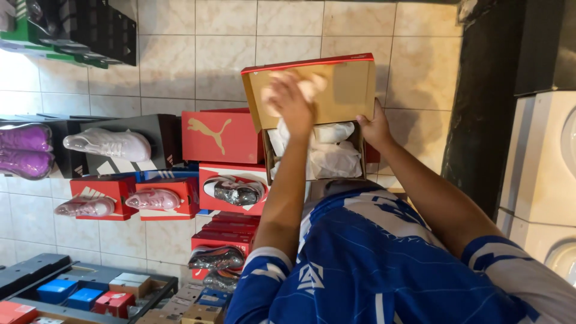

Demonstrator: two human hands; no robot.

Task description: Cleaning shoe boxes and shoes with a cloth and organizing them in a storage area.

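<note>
The open red shoe box [318, 120] is held against the person's chest, lid up, white wrapping paper [327, 153] loose inside. The left hand [291, 99], blurred, reaches in, grip unclear; the right hand [375, 127] clasps the box's right edge. Shoes apparently not out yet.

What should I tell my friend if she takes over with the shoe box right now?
Left hand: raised over the open box, blurred, seems to hold crumpled paper; grip unclear.
Right hand: grips the right edge of the shoe box.
Box: held against the chest, red lid flipped up, white tissue paper filling the inside.
Done: box is open.
Left: whatever lies under the paper is hidden, so the contents are not yet seen.
</note>
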